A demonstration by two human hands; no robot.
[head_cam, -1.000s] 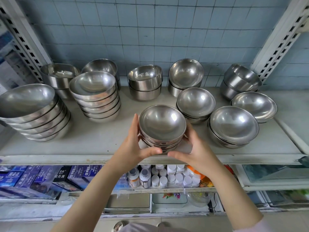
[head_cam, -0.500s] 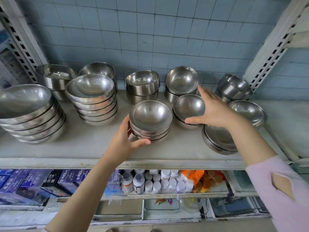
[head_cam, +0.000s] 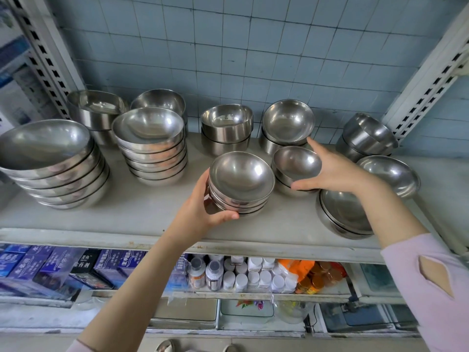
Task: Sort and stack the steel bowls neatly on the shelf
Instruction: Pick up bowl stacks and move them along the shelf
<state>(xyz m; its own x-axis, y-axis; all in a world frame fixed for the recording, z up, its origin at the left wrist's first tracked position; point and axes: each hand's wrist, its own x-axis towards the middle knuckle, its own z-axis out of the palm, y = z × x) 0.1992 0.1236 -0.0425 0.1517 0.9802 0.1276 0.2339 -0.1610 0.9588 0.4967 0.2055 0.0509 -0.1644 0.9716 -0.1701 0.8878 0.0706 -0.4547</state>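
Steel bowls stand in stacks on a grey shelf (head_cam: 142, 214). My left hand (head_cam: 203, 214) grips the left side of a short stack of round bowls (head_cam: 241, 179) near the shelf's middle. My right hand (head_cam: 335, 171) wraps around the right side of a smaller bowl stack (head_cam: 295, 162) just to the right, thumb below and fingers behind its rim. Two tall stacks (head_cam: 45, 161) (head_cam: 152, 143) stand at the left. Straight-walled bowls (head_cam: 225, 125) and a round bowl stack (head_cam: 288, 123) line the back wall.
More bowls sit at the right: a dark pair (head_cam: 368, 135), a single bowl (head_cam: 390, 174) and a wide low stack (head_cam: 342, 212) under my right forearm. Perforated shelf posts (head_cam: 426, 80) rise at both sides. Below, a lower shelf holds blue boxes (head_cam: 45, 270) and white bottles (head_cam: 241, 275).
My right hand left the middle stack, reached right and closed around the smaller bowl stack. My left hand kept hold of the middle stack, which now sits farther back on the shelf.
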